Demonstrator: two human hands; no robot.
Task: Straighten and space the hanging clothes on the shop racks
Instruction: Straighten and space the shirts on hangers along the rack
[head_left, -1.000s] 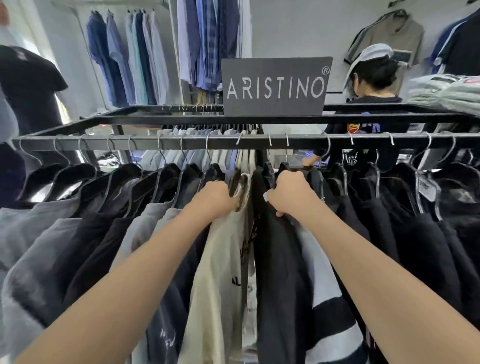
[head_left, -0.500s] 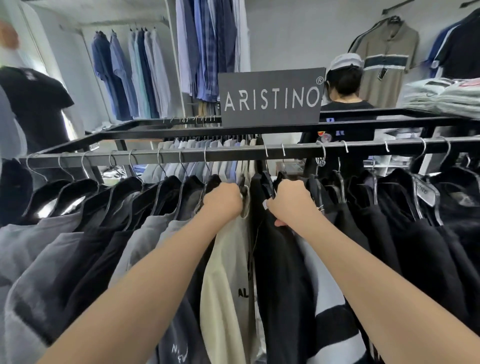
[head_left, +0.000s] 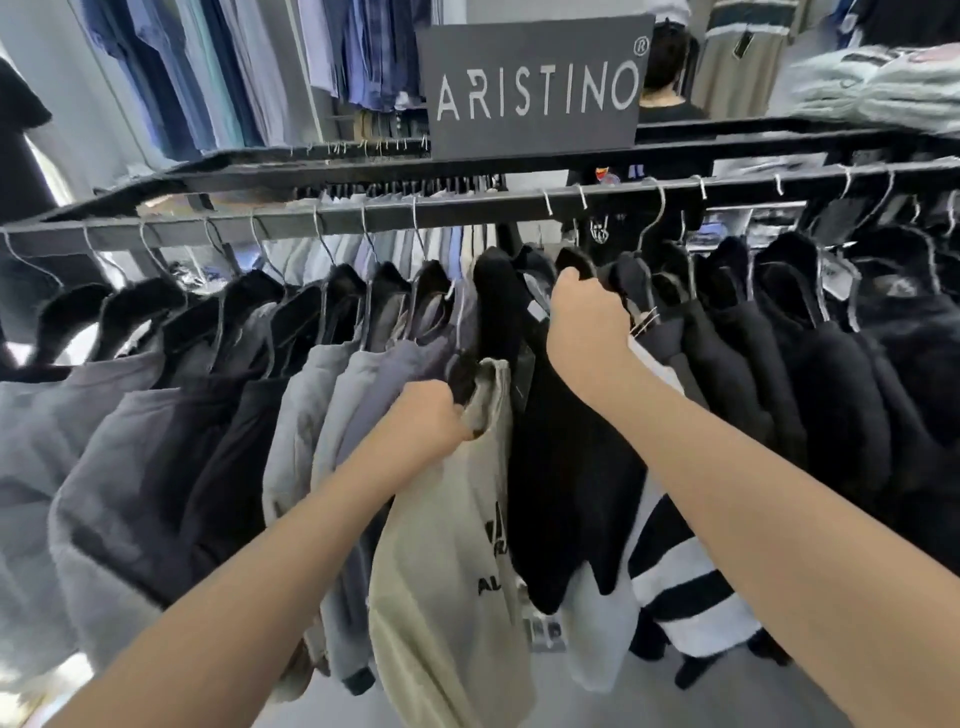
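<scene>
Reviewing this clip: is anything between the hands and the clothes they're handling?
Nothing visible. The left hand grips the beige shirt at its collar, and the right hand grips the top of a black garment beside it.

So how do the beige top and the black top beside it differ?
The beige top is pale with dark lettering; the black top looks plain. The beige top's collar sits lower than the black top's. Shared: both hang side by side; the left hand grips the beige top's collar, the right hand a black collar by the black top.
</scene>
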